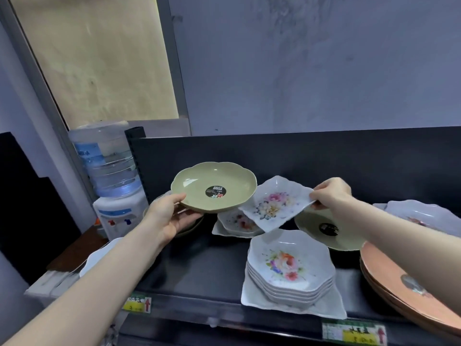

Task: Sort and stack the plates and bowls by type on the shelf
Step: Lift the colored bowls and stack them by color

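Observation:
My left hand (172,216) holds a green scalloped plate (199,182) with a black sticker by its near rim, lifted above the dark shelf (199,265). My right hand (329,193) pinches the corner of a white square floral plate (274,203), tilted in the air beside the green one. Below them lie a small pile of white floral dishes (237,224) and a second green plate (321,233). Nearer, a stack of several white floral bowls (289,268) rests on a white square plate (252,295).
Orange-pink plates (399,280) are stacked at the shelf's right end, with white dishes (419,213) behind them. A white plate (99,255) pokes out at the left edge. A water dispenser (112,186) stands left of the shelf. Price tags (137,304) line the front rail.

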